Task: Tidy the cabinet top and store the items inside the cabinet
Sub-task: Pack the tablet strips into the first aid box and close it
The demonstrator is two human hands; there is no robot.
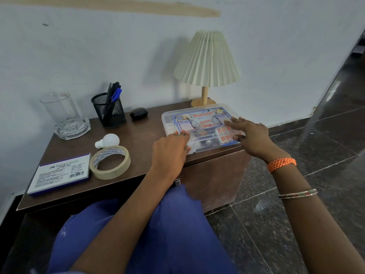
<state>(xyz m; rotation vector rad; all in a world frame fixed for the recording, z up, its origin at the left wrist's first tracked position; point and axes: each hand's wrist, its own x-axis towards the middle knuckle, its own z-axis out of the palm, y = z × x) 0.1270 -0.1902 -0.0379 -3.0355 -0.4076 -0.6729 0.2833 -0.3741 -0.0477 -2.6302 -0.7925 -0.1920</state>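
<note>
Atop the cabinet (126,143), both hands touch the first-aid box (199,125).

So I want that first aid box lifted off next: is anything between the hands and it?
Nothing visible. Both hands are already at the first aid box: the left hand at its near left edge, the right hand spread over its right end. The lamp stands just behind the box.
</note>
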